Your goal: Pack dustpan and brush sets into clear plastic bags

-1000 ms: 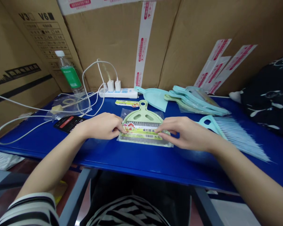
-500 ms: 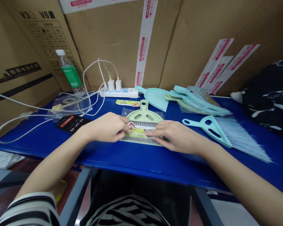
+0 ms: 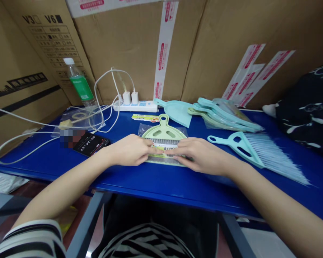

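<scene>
Head view: the near half of the bagged green dustpan set is hidden under both hands, and the print on its label is too small to read. It lies flat on the blue table, its handle pointing away. The left hand and right hand rest on its near edge, fingertips almost meeting and pressing the label. A light blue brush lies just right of the right hand, and a phone lies left of the left hand.

Single head-worn view, looking forward and down over the blue table. Close range: forearms enter from the bottom edge, cardboard boxes close off the background. No second view.
</scene>
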Demonstrator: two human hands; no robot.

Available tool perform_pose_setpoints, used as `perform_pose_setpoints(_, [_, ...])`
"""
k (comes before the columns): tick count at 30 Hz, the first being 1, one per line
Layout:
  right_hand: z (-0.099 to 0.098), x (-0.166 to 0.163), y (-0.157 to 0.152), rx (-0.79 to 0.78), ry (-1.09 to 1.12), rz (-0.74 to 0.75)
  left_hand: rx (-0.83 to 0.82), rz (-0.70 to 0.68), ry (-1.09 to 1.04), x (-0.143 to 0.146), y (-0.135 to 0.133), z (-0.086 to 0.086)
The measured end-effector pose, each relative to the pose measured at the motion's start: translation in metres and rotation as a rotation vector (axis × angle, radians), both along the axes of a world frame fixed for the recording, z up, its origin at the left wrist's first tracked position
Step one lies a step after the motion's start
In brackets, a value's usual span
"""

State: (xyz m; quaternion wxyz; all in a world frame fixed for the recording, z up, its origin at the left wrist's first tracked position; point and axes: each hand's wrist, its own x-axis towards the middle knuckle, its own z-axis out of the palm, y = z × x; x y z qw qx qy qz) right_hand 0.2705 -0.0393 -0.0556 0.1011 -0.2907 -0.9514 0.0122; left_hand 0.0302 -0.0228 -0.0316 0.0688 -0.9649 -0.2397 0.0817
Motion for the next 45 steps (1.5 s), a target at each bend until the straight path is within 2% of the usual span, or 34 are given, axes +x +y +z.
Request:
perform_pose_setpoints(22, [0.0043,0.0042,-0.0006,0.015,-0.001,-0.043,-0.056,0.032,-0.005,0.0023,-0.0020,0.0033])
perform_pose_setpoints(28, [0.0051,0.0044,-0.0011,-0.002,-0.003,-0.065,-0.018,0.007,-0.031,0.0015,-0.0016,0.0000])
perform_pose_setpoints(37, [0.0040,0.0045,-0.0021,0.000,0.007,-0.078,0.086,-0.004,0.048,0.0084,-0.0029,-0.0062])
perform_pose_setpoints(45, [0.0049,0.0034,-0.0023,-0.022,0.002,-0.107,0.018,0.049,0.057,0.0096,-0.0057,-0.0004])
